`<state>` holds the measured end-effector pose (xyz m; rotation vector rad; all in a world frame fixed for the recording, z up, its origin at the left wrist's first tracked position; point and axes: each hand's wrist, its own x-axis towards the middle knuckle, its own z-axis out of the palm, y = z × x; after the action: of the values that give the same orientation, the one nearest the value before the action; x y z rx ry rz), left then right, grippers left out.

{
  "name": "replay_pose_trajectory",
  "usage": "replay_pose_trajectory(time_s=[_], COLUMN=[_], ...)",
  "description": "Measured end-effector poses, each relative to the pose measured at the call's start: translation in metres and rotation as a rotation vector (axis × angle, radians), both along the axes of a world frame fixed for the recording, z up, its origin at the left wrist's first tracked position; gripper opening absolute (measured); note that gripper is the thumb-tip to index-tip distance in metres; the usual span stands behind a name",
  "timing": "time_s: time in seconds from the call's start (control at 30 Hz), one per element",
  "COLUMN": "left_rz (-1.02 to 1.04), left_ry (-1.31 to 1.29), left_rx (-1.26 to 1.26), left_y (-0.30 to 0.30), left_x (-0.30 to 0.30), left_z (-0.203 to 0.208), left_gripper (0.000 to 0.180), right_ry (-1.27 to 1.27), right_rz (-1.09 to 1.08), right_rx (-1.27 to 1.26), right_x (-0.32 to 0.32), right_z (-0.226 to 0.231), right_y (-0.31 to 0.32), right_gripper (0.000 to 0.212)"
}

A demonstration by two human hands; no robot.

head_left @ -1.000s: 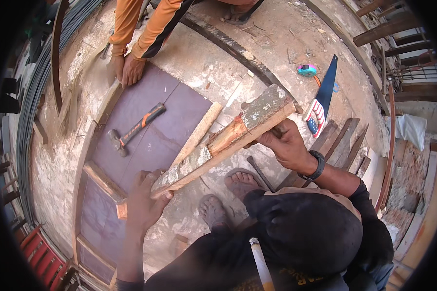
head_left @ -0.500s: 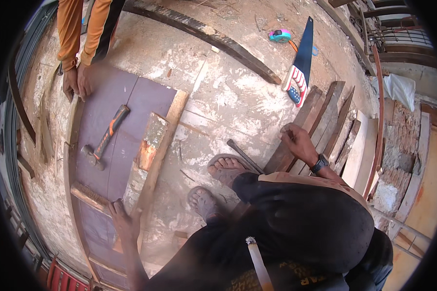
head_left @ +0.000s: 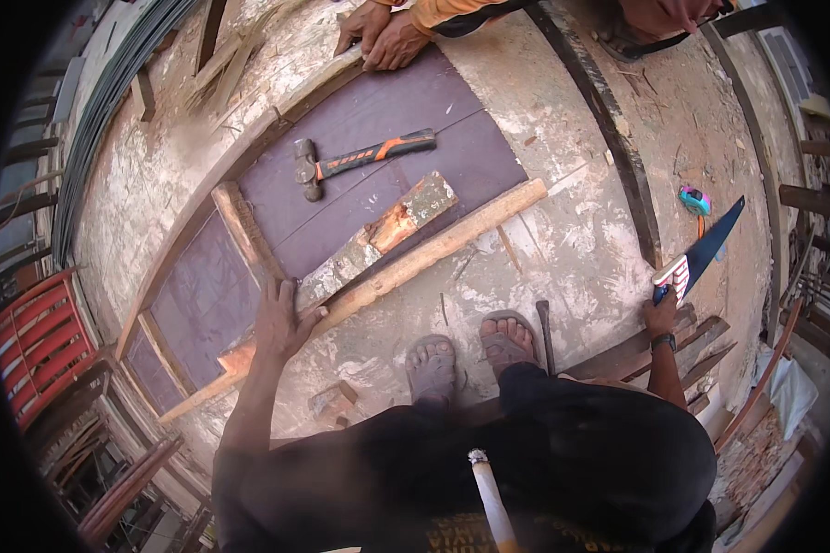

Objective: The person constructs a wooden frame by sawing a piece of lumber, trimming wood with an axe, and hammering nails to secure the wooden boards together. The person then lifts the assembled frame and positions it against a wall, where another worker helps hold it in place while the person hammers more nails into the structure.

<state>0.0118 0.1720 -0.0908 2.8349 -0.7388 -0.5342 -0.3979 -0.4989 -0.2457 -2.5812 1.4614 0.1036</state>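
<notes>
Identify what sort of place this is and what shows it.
Probably a building site or carpentry yard: a metal hammer with a black and orange handle lies on a flat purplish panel, with a tapering blue-bladed handsaw and a bundle of long, thin grey rods in view.

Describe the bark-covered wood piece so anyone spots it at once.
Find the large purple panel edged with wooden strips. Over it, alongside the strip nearest the feet, the wood piece slants past the left hand. Its grey bark and orange-brown patch set it apart from those plain strips.
</notes>
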Motion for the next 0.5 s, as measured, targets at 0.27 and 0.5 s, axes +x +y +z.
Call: replay_pose_trajectory(time_s=[0.27,0.5], left_rz=[0.222,0.431], left_ry=[-0.018,-0.106], left_rx=[0.017,0.006], left_y=[0.076,0.127], left_x=[-0.028,-0.035], left_z=[0.004,-0.013], left_gripper=[0.068,0.065], right_ry=[0.113,-0.808], right_rz=[-0.022,-0.458], right_rx=[-0.083,0.061], right_x=[-0.01,0.002], right_z=[0.058,0.177], right_y=[-0.022,0.061], right_gripper=[0.065,0.045])
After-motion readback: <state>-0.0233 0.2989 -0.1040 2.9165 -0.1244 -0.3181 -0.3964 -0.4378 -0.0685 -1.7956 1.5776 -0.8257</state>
